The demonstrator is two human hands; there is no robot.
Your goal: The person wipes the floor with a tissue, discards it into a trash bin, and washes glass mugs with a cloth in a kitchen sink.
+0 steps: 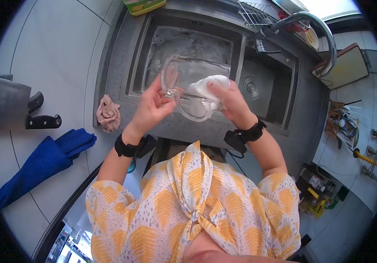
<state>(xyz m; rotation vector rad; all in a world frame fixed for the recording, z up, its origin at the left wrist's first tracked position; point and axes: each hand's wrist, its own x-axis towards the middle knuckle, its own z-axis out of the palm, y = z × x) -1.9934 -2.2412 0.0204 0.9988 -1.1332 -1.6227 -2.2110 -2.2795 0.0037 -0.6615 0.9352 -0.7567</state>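
Note:
A clear glass mug (197,65) with a looped handle lies sideways in the air over the front of the sink. My left hand (153,105) is closed on its thick left end, fingers partly behind the glass. Bunched in my right hand (232,98) is a white cloth (208,85), pressed against the right part of the mug. The mug's handle hangs toward my body, just under the cloth. Some of my right fingers are hidden behind the cloth and glass.
Below is a double sink (138,57), with suds in the left basin. A chrome faucet (307,17) arches at the right. A pink rag (108,114) lies on the left rim. Knives (44,122) and a blue towel (44,162) are farther left; a cutting board (344,68) stands right.

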